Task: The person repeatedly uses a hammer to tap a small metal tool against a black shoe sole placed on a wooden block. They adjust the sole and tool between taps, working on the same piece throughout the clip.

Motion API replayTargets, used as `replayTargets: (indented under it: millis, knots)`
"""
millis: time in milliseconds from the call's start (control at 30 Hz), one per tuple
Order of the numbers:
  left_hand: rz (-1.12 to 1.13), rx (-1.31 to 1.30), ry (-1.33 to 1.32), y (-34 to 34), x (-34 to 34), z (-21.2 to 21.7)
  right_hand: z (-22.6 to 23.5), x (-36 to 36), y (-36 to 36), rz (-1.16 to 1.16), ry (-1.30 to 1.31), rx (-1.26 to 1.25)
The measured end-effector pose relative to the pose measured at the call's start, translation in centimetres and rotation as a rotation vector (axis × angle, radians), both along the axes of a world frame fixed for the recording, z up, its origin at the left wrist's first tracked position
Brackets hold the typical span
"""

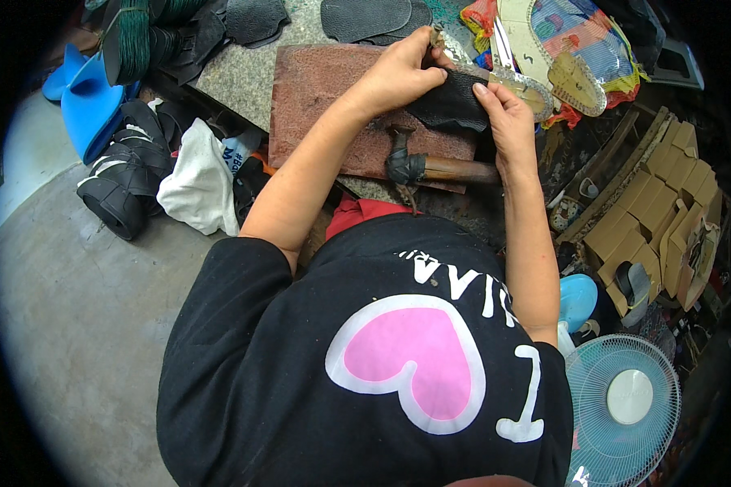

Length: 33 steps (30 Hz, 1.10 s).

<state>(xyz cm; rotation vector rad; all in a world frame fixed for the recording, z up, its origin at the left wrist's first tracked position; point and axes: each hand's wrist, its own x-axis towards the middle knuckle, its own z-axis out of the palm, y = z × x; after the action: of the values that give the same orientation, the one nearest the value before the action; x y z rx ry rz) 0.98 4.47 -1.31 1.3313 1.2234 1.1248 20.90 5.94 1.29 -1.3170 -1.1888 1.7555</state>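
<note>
Lying just below both wrists, a wooden-handled hammer with a dark taped head [430, 168] rests on the reddish-brown rectangular work board [317, 97]. Above it, the right hand [503, 118] and left hand [398, 75] pinch a floppy black leather piece [451, 101] between clenched fingers; beyond the fingertips lie flat pale shoe-sole patterns [544, 65].

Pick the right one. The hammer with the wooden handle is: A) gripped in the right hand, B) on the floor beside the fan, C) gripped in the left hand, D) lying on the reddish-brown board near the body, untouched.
D: the hammer lies on the reddish-brown board, while the left hand and right hand both hold a black leather piece.
</note>
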Motion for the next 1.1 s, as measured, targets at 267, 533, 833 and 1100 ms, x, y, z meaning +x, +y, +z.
replayTargets:
  millis: [267, 533, 833, 1100]
  knots:
    - [0.108, 0.002, 0.046, -0.1, 0.2, 0.6, 0.4, 0.1, 0.3, -0.018, 0.02, -0.084]
    - [0.095, -0.052, 0.102, -0.4, 0.1, 1.7, 0.9, -0.4, 0.3, -0.029, 0.014, -0.092]
    - [0.047, -0.164, -0.354, -0.8, -0.1, 3.5, 1.9, 0.2, 0.7, -0.005, 0.149, -0.22]
    - [0.067, -0.29, -0.675, -1.3, -0.1, 3.9, 1.9, -0.1, 0.3, -0.007, 0.253, -0.268]
